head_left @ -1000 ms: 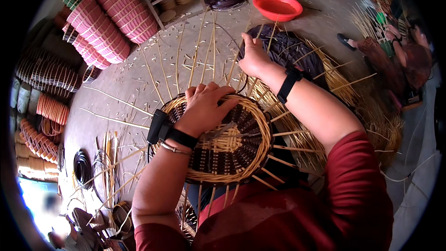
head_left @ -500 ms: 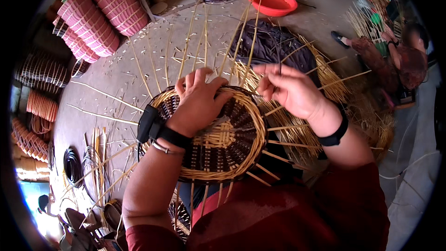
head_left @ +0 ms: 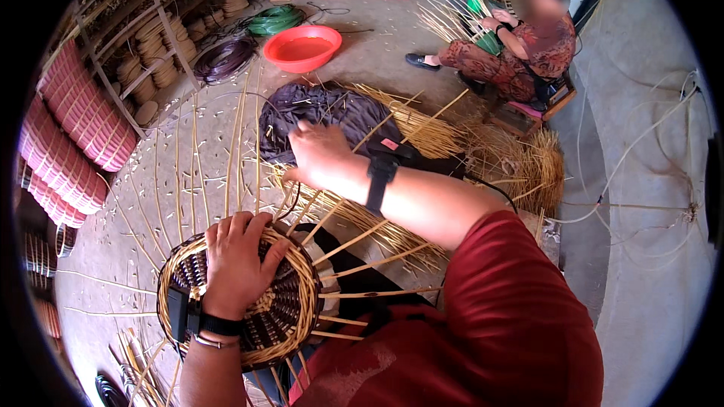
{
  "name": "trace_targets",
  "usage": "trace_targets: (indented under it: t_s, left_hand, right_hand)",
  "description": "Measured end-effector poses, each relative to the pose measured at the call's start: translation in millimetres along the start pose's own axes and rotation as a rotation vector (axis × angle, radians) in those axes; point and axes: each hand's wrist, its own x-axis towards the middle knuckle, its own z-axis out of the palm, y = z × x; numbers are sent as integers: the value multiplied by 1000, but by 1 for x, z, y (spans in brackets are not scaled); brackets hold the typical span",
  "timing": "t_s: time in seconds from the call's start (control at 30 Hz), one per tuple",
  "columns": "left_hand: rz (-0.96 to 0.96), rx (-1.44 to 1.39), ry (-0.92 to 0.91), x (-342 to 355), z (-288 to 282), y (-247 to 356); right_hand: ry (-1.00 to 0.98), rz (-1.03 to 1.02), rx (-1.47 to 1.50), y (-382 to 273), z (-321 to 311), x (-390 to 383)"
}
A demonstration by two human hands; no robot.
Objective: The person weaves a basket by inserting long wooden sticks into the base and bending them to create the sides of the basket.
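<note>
A round woven basket base (head_left: pixel 290 332), brown with a yellow rim and centre, rests at my lap with pale stakes radiating all around it. My left hand (head_left: pixel 241 260) lies across it, gripping the far rim with its fingers while the thumb angles to the right. Beyond the rim, my right hand (head_left: pixel 324 154) is stretched out to the left with bent fingers, above a dark cloth bundle (head_left: pixel 279 124). A thin dark strand (head_left: pixel 297 200) runs from under the right hand toward the rim; its far part is hard to make out.
Bundles of yellow rods (head_left: pixel 426 128) lie beyond my right arm. A red basin (head_left: pixel 302 49) and coils of green (head_left: pixel 275 20) and purple strip (head_left: pixel 225 60) lie farther off. Stacked pink baskets (head_left: pixel 68 132) stand left. A seated person (head_left: pixel 532 41) handles rods at the far right.
My view has swung up and right. My right hand has moved from beside the rim out over the dark cloth. My left hand stays on the basket base.
</note>
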Motion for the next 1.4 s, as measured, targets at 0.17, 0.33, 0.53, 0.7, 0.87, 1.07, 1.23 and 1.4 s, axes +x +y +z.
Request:
trace_targets:
  t_s: [0.17, 0.33, 0.53, 0.7, 0.87, 1.07, 1.23, 1.4]
  left_hand:
    - [24, 7, 45, -17, 5, -10]
    - [25, -28, 27, -13, 1, -5]
    - [23, -62, 28, -11, -9, -4]
    - [55, -89, -17, -7, -16, -6]
    - [-23, -138, -55, -3, -21, -17]
    - [-266, -106, -101, 17, -14, -15]
    - [-152, -63, -114, 20, -19, -4]
    - [-95, -44, -152, 24, -15, 4]
  right_hand:
    - [-531, -90, 395, -53, -35, -33]
    - [-556, -94, 421, -49, -6, -55]
    - [-386, -353, 176, -32, -34, -46]
    - [-102, -459, 44, -34, -27, -77]
    - [-3, -540, 120, -37, -26, -69]
    - [-123, -446, 192, -65, -58, -82]
    - [-299, -380, 162, -80, -78, -100]
    - [-284, -348, 146, -83, -86, -115]
